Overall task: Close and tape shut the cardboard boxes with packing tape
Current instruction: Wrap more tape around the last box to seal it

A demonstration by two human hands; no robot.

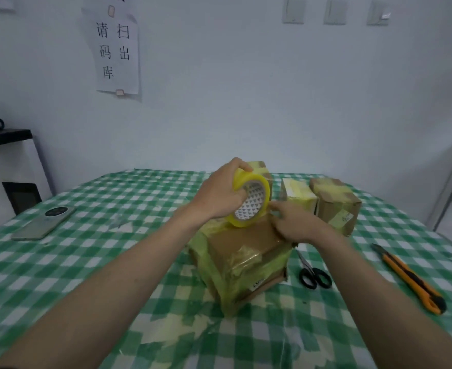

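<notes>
Your left hand [221,194] grips the tape roll [250,199], fingers curled over its rim and into the core, holding it tilted just above the box [242,262] in front of you. Your right hand [295,223] picks at the roll's lower edge with its fingertips; whether it pinches the tape end is too blurred to tell. The box sits shut on the checked tablecloth [99,257], already wrapped in yellowish tape. Three more taped boxes [335,206] stand behind it. Scissors [312,272] lie just right of the box, a knife [412,279] farther right, a phone [45,222] well off left.
</notes>
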